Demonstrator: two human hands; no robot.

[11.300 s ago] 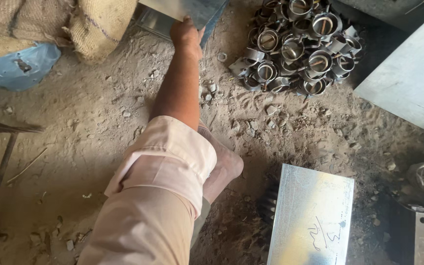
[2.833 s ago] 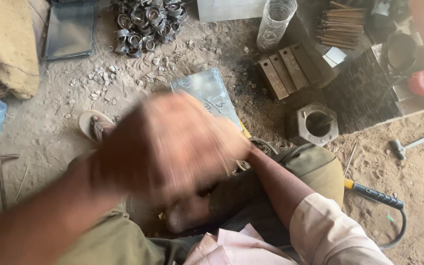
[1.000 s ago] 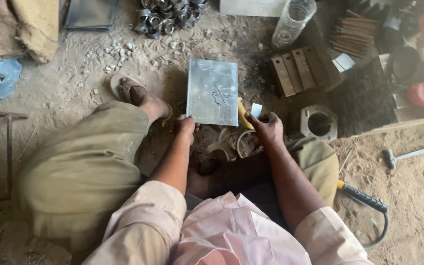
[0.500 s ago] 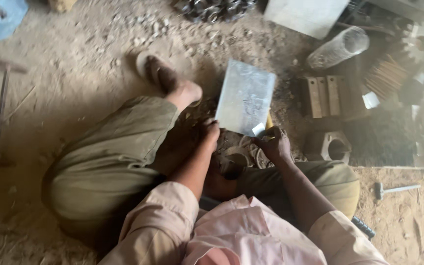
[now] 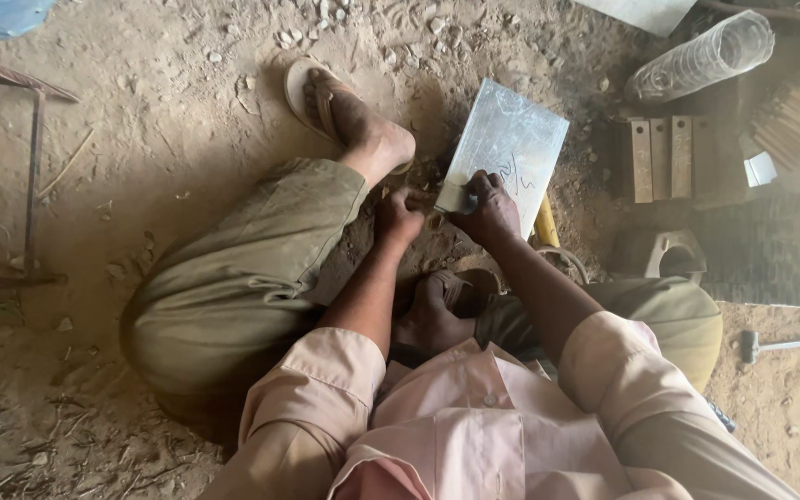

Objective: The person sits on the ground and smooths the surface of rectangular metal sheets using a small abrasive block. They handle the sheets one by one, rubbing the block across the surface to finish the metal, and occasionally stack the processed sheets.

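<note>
The metal sheet (image 5: 511,143) lies flat on the dirt floor (image 5: 168,139), just ahead of the crossed legs. The right hand (image 5: 485,206) presses on its near edge, fingers closed, apparently around a small marker. The left hand (image 5: 398,215), curled shut, rests beside the near corner. Scribed marks show; no cut or bend is visible yet.

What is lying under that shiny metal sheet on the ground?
The metal sheet lies on sandy ground; a yellow handle shows beside its near edge. The right hand covers the near corner. Anything beneath is hidden.
</note>
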